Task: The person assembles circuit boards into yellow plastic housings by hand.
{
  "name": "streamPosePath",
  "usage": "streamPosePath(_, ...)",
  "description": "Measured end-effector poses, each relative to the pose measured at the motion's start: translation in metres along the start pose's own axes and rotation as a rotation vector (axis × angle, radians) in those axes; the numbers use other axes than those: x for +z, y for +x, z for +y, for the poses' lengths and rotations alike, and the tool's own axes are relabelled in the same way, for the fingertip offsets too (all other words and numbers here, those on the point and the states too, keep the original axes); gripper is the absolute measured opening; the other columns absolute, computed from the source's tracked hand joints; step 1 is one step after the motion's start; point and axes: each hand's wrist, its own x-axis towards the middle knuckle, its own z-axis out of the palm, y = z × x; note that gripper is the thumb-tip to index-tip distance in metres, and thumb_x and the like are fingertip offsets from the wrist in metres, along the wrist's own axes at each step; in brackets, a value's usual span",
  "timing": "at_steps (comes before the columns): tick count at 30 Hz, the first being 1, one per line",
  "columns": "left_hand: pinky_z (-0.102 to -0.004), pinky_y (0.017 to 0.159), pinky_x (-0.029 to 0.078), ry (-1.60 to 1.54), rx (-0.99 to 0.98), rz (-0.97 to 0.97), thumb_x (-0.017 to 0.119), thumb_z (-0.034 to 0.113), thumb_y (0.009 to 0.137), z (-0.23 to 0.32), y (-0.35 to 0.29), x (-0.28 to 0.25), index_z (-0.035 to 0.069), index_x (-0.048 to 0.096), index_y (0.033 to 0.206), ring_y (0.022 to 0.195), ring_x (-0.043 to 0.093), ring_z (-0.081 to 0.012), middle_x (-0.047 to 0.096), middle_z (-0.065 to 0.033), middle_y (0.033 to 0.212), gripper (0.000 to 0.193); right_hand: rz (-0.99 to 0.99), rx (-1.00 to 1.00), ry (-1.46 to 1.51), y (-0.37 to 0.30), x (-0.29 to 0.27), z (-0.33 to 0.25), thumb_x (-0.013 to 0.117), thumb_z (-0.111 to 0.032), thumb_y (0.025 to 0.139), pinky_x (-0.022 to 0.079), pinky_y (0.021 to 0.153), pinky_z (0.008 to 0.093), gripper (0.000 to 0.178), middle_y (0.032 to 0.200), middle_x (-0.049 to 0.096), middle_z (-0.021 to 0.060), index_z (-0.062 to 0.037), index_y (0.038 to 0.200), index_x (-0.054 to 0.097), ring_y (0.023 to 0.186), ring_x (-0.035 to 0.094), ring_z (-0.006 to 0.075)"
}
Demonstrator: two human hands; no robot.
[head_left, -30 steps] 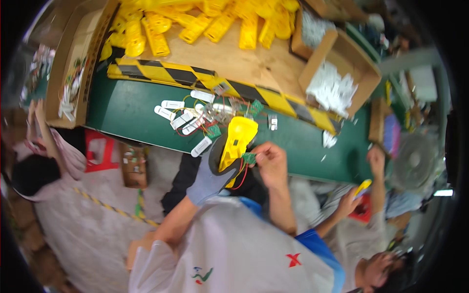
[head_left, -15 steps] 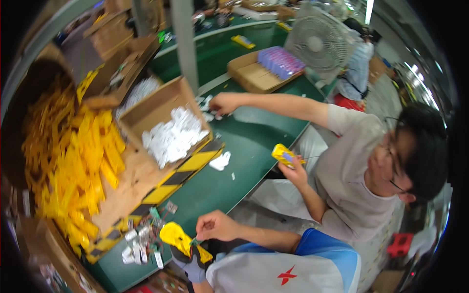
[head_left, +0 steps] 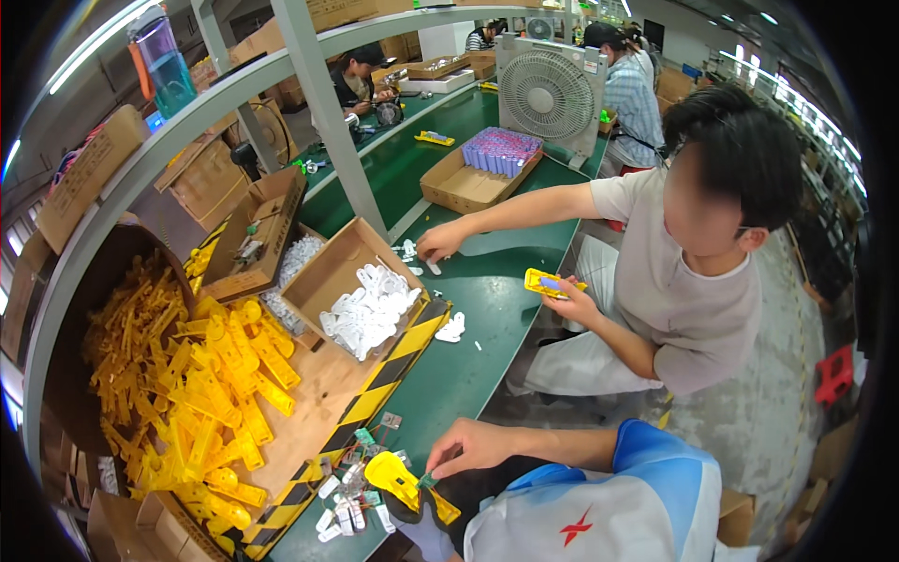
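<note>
My left hand [head_left: 427, 536], in a grey and black glove, holds a yellow plastic shell [head_left: 391, 478] at the lower middle, over the near table edge. Another stretch of yellow plastic [head_left: 446, 508] shows beside the glove; whether it is the same piece I cannot tell. My right hand [head_left: 468, 444] is closed in a pinch on a small green circuit board [head_left: 428, 480], right beside the shell. Left of my hands lies a heap of small white parts with wires and green boards [head_left: 348, 510].
Yellow shells [head_left: 220, 375] are heaped in a wooden bay edged with striped tape [head_left: 375, 370]. A carton [head_left: 323, 258] holds white plastic pieces. A co-worker's hand [head_left: 440, 242] touches white pieces; the other holds a yellow shell [head_left: 548, 284]. Farther back stand a box of purple cells [head_left: 501, 152] and a fan [head_left: 548, 94].
The view has tilted up, so more of the background shows. My hands keep hold of the shell and board. The co-worker's held shell is turned flatter.
</note>
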Motion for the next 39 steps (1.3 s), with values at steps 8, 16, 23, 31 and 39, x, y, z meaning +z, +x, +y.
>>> streamPosePath(8, -0.0364, 0.100, 0.042, 0.023, 0.002, 0.012, 0.071, -0.004, 0.072, 0.020, -0.021, -0.022, -0.005, 0.044, 0.134, 0.112, 0.056, -0.0252, 0.056, -0.0145, 0.124, 0.068, -0.031, 0.143, -0.061, 0.002, 0.026, -0.017, 0.071, -0.012, 0.089, 0.052, 0.080, 0.0242, 0.019, 0.093, 0.073, 0.0065, 0.0016, 0.101, 0.072, 0.086, 0.065, 0.0088)
streamPosePath(16, -0.0293, 0.086, 0.051, -0.687, -0.400, -0.219, 0.055, 0.024, 0.098, 0.040, -0.008, -0.011, 0.003, 0.040, 0.138, 0.100, 0.061, -0.0162, 0.058, -0.0079, 0.117, 0.047, 0.218, 0.077, 0.169, 0.020, 0.025, 0.007, 0.071, 0.000, 0.085, 0.052, 0.074, 0.0238, 0.011, 0.089, 0.070, 0.0050, 0.0018, 0.096, 0.070, 0.081, 0.064, 0.0096)
streamPosePath(23, -0.0286, 0.059, 0.054, -0.664, -0.483, -0.143, 0.037, 0.055, 0.100, 0.026, -0.004, 0.008, 0.005, 0.052, 0.122, 0.071, 0.066, -0.0180, 0.066, -0.0094, 0.087, 0.057, 0.212, 0.057, 0.217, 0.033, 0.029, 0.021, 0.071, 0.000, 0.086, 0.052, 0.076, 0.0226, 0.013, 0.090, 0.070, 0.0069, 0.0037, 0.098, 0.070, 0.081, 0.065, 0.0098)
streamPosePath(31, -0.0289, 0.060, 0.055, -0.596, -0.480, -0.200, 0.035, 0.055, 0.101, 0.016, -0.009, 0.002, 0.003, 0.055, 0.117, 0.071, 0.067, -0.0187, 0.067, -0.0113, 0.088, 0.058, 0.220, 0.039, -0.098, 0.030, 0.032, 0.020, 0.072, -0.002, 0.085, 0.051, 0.076, 0.0233, 0.012, 0.088, 0.069, 0.0055, 0.0033, 0.095, 0.069, 0.081, 0.064, 0.0092)
streamPosePath(39, -0.0308, 0.062, 0.056, -0.582, -0.505, -0.156, 0.037, 0.051, 0.101, 0.028, -0.010, 0.002, 0.003, 0.054, 0.121, 0.076, 0.068, -0.0207, 0.067, -0.0119, 0.098, 0.055, 0.204, 0.010, -0.062, 0.032, 0.031, 0.028, 0.072, -0.008, 0.086, 0.050, 0.069, 0.0222, 0.011, 0.083, 0.070, 0.0030, 0.0019, 0.092, 0.071, 0.072, 0.061, 0.0066)
